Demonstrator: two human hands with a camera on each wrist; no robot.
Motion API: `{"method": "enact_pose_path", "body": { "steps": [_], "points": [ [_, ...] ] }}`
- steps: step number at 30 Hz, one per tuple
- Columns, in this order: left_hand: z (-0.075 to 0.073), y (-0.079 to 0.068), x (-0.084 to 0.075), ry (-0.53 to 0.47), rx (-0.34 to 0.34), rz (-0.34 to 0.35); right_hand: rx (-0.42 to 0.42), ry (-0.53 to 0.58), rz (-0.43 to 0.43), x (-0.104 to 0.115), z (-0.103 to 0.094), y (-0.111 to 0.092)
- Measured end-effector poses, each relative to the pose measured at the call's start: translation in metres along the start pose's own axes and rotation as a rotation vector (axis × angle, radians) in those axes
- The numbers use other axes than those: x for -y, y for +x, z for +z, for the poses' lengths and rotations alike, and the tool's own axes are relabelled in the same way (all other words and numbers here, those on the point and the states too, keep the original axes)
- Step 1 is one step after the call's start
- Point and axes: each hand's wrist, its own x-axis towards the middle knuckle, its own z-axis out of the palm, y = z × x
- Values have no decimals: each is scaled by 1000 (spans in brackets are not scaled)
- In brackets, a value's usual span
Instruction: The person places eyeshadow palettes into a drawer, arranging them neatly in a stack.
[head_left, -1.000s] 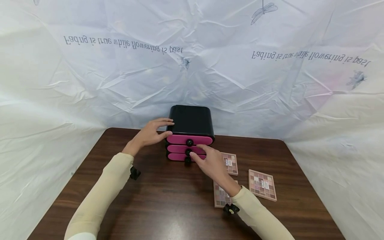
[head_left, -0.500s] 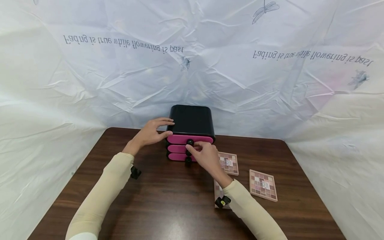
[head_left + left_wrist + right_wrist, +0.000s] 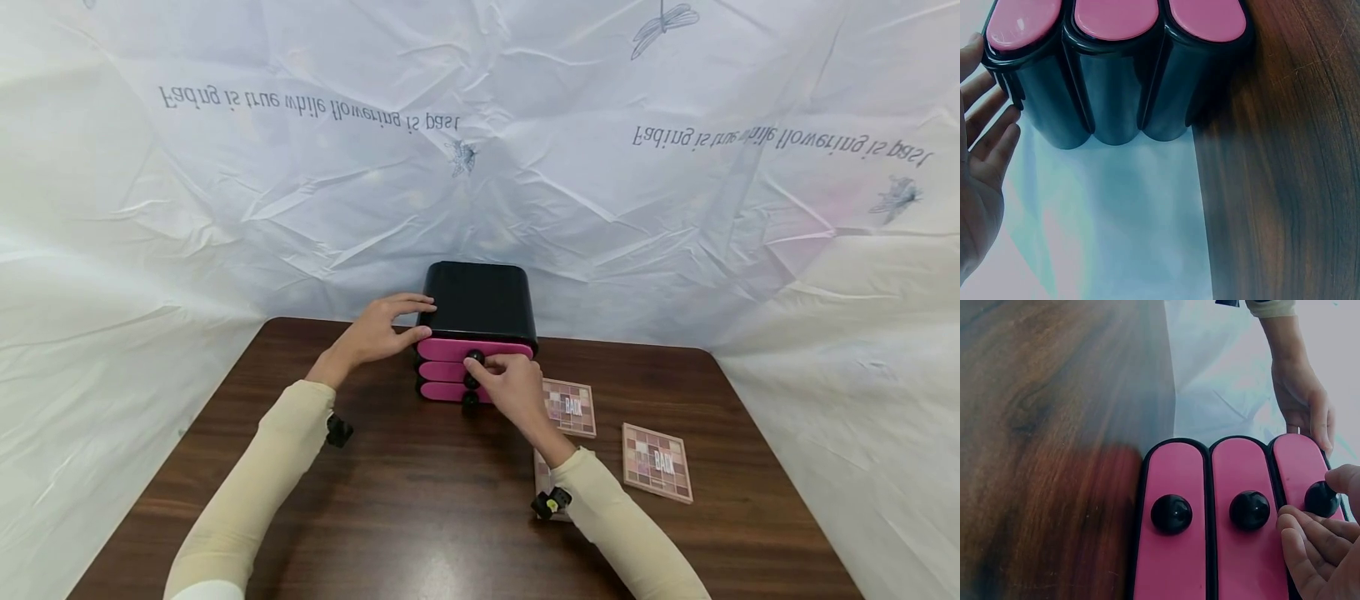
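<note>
A small black drawer unit [image 3: 480,296] with three pink drawer fronts stands at the back of the table, its drawers pushed in. Each front carries a round black knob. My right hand [image 3: 513,390] pinches the top drawer's knob [image 3: 1321,499] between thumb and fingers, as the right wrist view shows. The knobs of the middle drawer [image 3: 1249,510] and bottom drawer [image 3: 1171,514] are untouched. On the unit's upper left side rests my left hand [image 3: 377,331], fingers extended over the top edge and thumb near the top front corner; the left wrist view shows this hand [image 3: 985,169] too.
Right of the unit, an eyeshadow palette [image 3: 573,408] lies on the brown wooden table [image 3: 390,500]. Another palette [image 3: 657,462] lies farther right, and a third [image 3: 542,475] is mostly hidden under my right wrist. A wrinkled white printed sheet [image 3: 360,208] hangs behind.
My right hand has moved up and left from in front of the lower drawers and taken hold of the top knob. The left hand has stayed in place.
</note>
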Motion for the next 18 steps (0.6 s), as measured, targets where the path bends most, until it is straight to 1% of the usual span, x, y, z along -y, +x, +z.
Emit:
{"method": "enact_pose_path", "body": {
  "steps": [6,12,18],
  "points": [
    [0,1,-1,0,3,-1,11,19,-10,3,-3,-11],
    [1,-1,0,12,-6,17,4,-30,-36,6,-5,-22],
    [1,0,0,5,-10,9,12,-47,-69,10,-9,-34]
  ]
}}
